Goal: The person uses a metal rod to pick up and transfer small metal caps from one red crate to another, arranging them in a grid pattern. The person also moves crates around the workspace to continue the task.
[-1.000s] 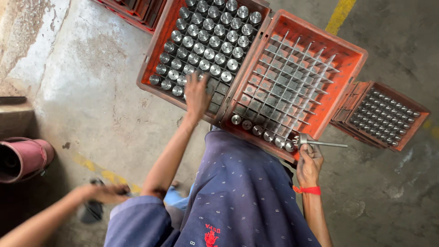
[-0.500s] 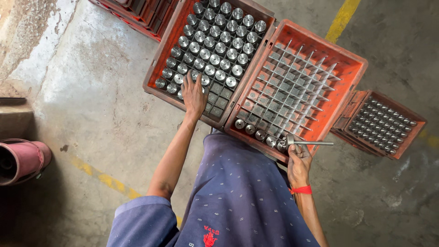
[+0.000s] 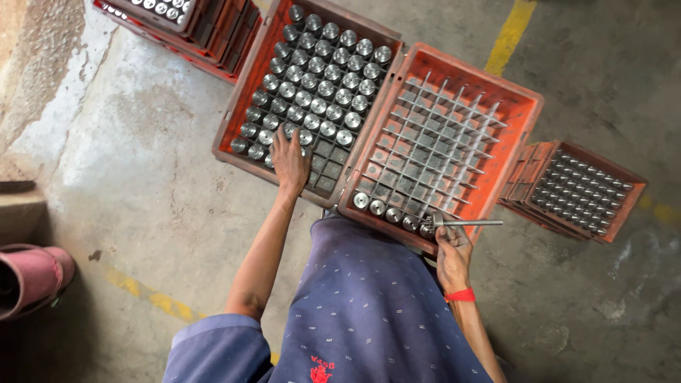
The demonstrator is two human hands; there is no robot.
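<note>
At the far left edge a dull pink, rounded plastic vessel (image 3: 28,280) lies on its side on the grey concrete floor (image 3: 149,206), beside a worn yellow painted line (image 3: 152,301). At the top left stands a stack of red plastic crates (image 3: 195,28), the topmost showing round metal tops.

Next comes a red plastic crate with a grid divider (image 3: 308,99), nearly full of upright shiny steel cylindrical parts (image 3: 323,89); only the cells along its near right corner are bare. The left hand (image 3: 291,159) lies palm down over the near row of this crate, fingers spread flat on the parts there, gripping nothing that can be seen.

Touching it on the right is a second red plastic crate with a metal grid divider (image 3: 443,142), almost wholly vacant (just one near row holds a few steel cylinders (image 3: 386,211)). At its near rim the right hand (image 3: 452,252), a red band (image 3: 461,295) at the wrist, is closed around a slim steel part with a long thin stem (image 3: 464,223) that juts out to the right, level with the rim.

Farther right, a smaller red plastic crate (image 3: 574,190) sits packed with small grey metal pieces. A yellow painted stripe (image 3: 512,32) runs at the top.
</note>
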